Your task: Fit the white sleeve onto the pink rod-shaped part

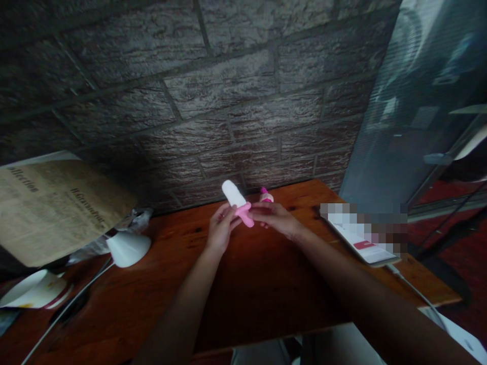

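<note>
Above the far part of a wooden table (247,284), both my hands hold a small pink and white object (238,202): a white rounded cylinder on top with a pink base and handle. My left hand (220,228) pinches it from the left with closed fingers. From the right, my right hand (274,217) grips the pink lower part. Just behind my right hand a small pink piece (265,194) stands on the table by the wall.
A brick-pattern wall (228,91) rises behind the table. A white desk lamp (127,248) and a printed paper bag (49,208) sit at the left. At the right edge lies a white device (365,246) with a cable (414,294).
</note>
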Available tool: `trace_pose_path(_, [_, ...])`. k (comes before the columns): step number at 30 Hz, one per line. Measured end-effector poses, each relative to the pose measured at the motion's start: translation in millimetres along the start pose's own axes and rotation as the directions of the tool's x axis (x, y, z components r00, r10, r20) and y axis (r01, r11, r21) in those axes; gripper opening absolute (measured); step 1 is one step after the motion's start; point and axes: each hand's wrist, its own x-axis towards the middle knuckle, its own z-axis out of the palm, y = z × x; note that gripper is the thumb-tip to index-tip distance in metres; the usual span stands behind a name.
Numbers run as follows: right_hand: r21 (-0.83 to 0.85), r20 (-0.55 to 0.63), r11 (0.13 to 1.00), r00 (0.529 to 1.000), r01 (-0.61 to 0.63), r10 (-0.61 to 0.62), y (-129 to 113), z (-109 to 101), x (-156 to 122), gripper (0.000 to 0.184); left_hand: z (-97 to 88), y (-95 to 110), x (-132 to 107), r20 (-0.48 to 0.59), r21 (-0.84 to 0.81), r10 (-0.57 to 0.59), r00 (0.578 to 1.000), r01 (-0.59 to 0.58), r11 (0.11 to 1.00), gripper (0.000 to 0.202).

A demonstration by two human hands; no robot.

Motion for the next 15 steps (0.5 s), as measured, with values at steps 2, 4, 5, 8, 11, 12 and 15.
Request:
trace_pose_path(2, [-0.043,0.082,0.999,0.996,0.023,-0.019,4.1,2.9,0.0,0.041,0.1,0.8,0.7,-0.013,-0.006,0.008,1.000,-0.008,1.000,0.041])
trace_pose_path(4, [-0.064,0.116,0.995,0.991,0.080,-0.072,7.5,4.6,0.6,0.035,1.9,1.0,-0.6,0.005,0.002,0.022,1.000,-0.022,1.000,0.041])
trace_pose_path(5, [-0.063,0.114,0.993,0.989,0.104,-0.096,8.6,4.9,1.1,0.034,3.2,0.8,-1.8,0.028,0.001,0.030,0.999,-0.030,1.000,0.041])
trace_pose_path(8, [-0.026,0.063,0.990,0.988,0.141,-0.139,8.4,4.5,2.4,0.035,7.3,-1.1,-6.1,0.127,0.000,0.016,0.992,-0.016,1.000,0.042])
trace_pose_path(11, [0.007,0.048,0.988,0.987,0.154,-0.155,6.0,4.4,2.3,0.036,8.8,-3.9,-7.9,0.197,0.053,-0.043,0.979,0.033,0.998,0.038])
trace_pose_path(12, [0.000,0.063,0.988,0.986,0.157,-0.156,5.5,4.4,2.1,0.036,8.3,-4.8,-7.5,0.201,0.070,-0.052,0.978,0.039,0.997,0.037])
trace_pose_path(15, [-0.063,0.074,0.987,0.987,0.150,-0.146,5.6,1.5,3.0,0.040,3.9,-6.1,-3.9,0.141,0.068,-0.038,0.989,0.029,0.997,0.035])
